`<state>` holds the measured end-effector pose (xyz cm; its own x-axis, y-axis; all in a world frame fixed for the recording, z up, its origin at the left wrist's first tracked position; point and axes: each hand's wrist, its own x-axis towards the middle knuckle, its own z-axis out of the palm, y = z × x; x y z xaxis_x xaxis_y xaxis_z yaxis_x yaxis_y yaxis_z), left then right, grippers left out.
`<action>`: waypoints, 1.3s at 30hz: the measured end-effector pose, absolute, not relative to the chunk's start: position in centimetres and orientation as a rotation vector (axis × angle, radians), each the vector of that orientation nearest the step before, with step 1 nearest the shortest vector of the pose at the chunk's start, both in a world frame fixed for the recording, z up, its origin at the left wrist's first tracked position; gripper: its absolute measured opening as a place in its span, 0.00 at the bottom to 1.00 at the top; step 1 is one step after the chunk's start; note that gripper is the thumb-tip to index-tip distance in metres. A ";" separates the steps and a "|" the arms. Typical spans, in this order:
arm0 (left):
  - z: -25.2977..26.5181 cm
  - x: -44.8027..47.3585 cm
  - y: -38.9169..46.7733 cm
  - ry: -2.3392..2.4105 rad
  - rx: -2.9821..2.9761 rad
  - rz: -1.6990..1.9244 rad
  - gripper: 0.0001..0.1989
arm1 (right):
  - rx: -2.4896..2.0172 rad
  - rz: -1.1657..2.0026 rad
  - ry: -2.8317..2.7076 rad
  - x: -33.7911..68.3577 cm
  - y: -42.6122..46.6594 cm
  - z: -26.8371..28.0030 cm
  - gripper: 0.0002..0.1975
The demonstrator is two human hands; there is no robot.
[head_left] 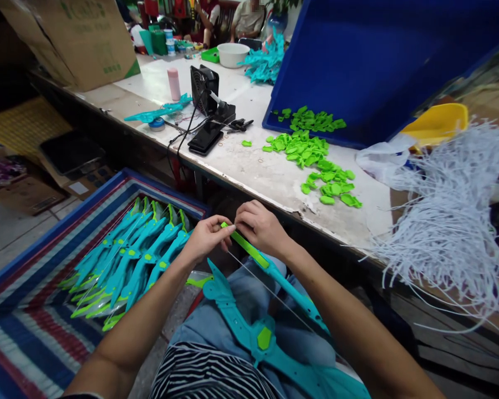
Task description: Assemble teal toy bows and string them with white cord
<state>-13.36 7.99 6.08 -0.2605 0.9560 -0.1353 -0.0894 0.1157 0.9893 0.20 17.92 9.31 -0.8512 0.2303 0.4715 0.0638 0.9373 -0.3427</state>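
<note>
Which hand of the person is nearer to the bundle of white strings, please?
The right. The right hand is to the left of the white strings, beyond the table edge; the left hand is farther left, at the green bow tip.

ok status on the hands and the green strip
Left hand pinching green strip near its upper end. Right hand curled beside it. Teal bow below, apparently not blocking.

Turquoise bow [264, 338] cropped at bottom; green strip [251, 250] partly hidden by left grip [210, 235].
</note>
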 end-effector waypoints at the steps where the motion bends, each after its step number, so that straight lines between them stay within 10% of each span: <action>1: 5.9 -13.3 8.0 1.524 1.019 1.331 0.15 | -0.216 0.417 -2.562 0.2 18.0 9.1 0.11; 9: 5.8 -11.4 7.3 1.621 1.431 1.537 0.08 | -0.906 0.436 -1.698 1.5 25.1 9.6 0.07; 18: 7.5 -13.1 8.8 1.341 0.662 1.538 0.12 | -0.526 0.725 -1.869 -1.4 11.0 6.1 0.06; 39: 10.0 -13.0 7.9 1.456 0.657 1.510 0.11 | -0.570 0.778 -1.719 -2.7 12.3 5.7 0.13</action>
